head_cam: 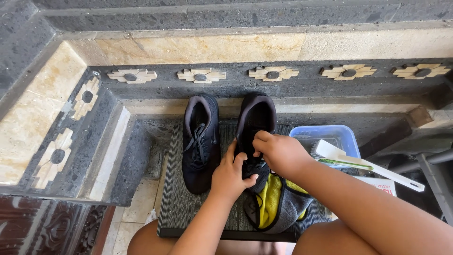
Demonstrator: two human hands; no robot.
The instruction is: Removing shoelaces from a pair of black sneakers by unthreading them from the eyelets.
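Left hand (230,175), right hand (278,152) on upright-lying shoe (256,118)

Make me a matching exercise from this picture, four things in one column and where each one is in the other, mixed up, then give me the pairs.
Things:
1. Left shoe
2. Right shoe
3. Yellow and grey cloth
4. White brush

Places:
A. lying across the blue tub
B. held by both hands, left hand and right hand
C. standing untouched on the mat, laces loose
D. bunched on the mat in front of the held shoe

Pairs: 1-C, 2-B, 3-D, 4-A
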